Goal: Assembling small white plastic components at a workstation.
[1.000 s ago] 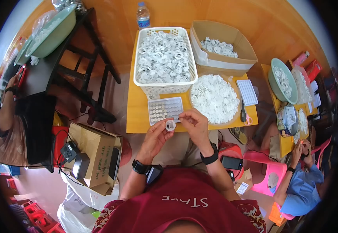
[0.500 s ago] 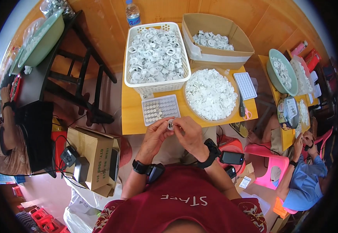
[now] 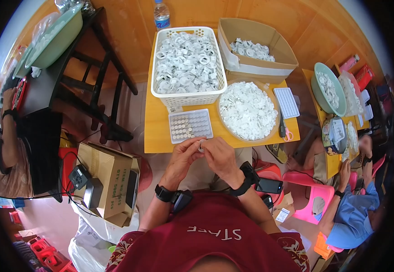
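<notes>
My left hand and my right hand meet in front of the table's near edge, fingertips pinched together on a small white round plastic piece. Fingers cover most of that piece. Just beyond them lies a pale compartment tray, with small round discs filling its left cells. Behind the tray stands a white perforated basket heaped with white plastic parts. To its right, a round shallow container is piled with smaller white parts.
A cardboard box of white parts is behind the round container. Another tray, scissors with pink handles and a water bottle are on or beside the table. Cartons stand at left; co-workers sit on both sides.
The view has shifted slightly, so the table sits a little farther right and higher. My hands still pinch the small piece, its face now less visible. The co-worker's hands at right have moved apart.
</notes>
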`<state>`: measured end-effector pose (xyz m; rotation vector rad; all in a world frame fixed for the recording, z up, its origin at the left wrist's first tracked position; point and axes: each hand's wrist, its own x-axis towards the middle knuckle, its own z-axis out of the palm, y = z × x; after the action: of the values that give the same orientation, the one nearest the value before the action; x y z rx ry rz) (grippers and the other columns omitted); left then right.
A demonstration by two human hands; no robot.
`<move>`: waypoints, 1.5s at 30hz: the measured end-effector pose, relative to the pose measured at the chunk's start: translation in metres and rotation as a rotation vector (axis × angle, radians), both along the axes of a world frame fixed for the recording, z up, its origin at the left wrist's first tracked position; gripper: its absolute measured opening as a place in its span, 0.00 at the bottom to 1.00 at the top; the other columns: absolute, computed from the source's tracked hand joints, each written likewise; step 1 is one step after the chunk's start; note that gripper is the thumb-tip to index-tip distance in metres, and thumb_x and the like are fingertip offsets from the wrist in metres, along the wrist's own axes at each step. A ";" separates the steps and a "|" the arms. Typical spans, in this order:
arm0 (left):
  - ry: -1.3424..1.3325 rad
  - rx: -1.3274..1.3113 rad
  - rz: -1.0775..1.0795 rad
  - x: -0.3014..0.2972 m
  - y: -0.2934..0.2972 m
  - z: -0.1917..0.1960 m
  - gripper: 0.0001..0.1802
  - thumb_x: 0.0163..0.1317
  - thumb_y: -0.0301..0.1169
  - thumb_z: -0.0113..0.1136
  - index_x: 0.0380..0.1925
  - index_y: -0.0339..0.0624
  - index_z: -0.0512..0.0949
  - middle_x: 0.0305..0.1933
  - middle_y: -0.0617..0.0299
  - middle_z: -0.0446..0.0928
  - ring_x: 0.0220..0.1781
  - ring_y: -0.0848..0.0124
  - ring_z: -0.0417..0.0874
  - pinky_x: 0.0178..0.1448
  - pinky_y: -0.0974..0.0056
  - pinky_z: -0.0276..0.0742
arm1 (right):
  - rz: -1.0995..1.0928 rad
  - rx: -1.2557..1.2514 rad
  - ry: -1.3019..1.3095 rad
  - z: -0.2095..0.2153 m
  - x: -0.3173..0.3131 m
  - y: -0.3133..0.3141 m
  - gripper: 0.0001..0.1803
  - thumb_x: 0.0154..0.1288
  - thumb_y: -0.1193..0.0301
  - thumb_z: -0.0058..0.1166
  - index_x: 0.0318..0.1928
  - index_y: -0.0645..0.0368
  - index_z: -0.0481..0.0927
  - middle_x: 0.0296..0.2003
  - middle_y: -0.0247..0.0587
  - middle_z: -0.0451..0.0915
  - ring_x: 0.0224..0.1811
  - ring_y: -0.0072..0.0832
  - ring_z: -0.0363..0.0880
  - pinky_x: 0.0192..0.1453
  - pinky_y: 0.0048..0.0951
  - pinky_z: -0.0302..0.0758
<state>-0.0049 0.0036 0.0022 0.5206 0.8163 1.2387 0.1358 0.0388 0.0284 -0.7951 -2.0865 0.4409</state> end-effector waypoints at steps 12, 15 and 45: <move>-0.079 -0.020 -0.016 -0.002 -0.003 -0.009 0.15 0.63 0.32 0.48 0.47 0.35 0.72 0.44 0.61 0.74 0.43 0.75 0.75 0.44 0.71 0.74 | -0.007 -0.321 0.066 0.003 0.002 0.002 0.05 0.49 0.82 0.52 0.30 0.64 0.75 0.26 0.43 0.71 0.27 0.35 0.74 0.29 0.27 0.71; -0.156 -0.041 0.021 -0.010 -0.010 -0.016 0.17 0.63 0.34 0.48 0.48 0.35 0.70 0.45 0.61 0.74 0.43 0.74 0.75 0.45 0.70 0.74 | 0.063 -0.291 0.145 0.003 -0.006 0.001 0.05 0.49 0.82 0.52 0.30 0.64 0.76 0.26 0.43 0.71 0.25 0.35 0.73 0.28 0.28 0.70; -0.189 -0.062 0.120 -0.032 -0.019 -0.009 0.18 0.63 0.35 0.49 0.48 0.32 0.70 0.39 0.60 0.75 0.36 0.76 0.77 0.42 0.73 0.76 | -0.116 -0.309 -0.055 -0.040 -0.037 0.039 0.05 0.51 0.80 0.50 0.31 0.63 0.73 0.26 0.46 0.72 0.28 0.43 0.72 0.32 0.37 0.69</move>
<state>-0.0369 -0.0158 -0.0070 0.3026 0.7315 1.3461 0.0992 0.0779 -0.0118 -1.1130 -2.0356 0.6942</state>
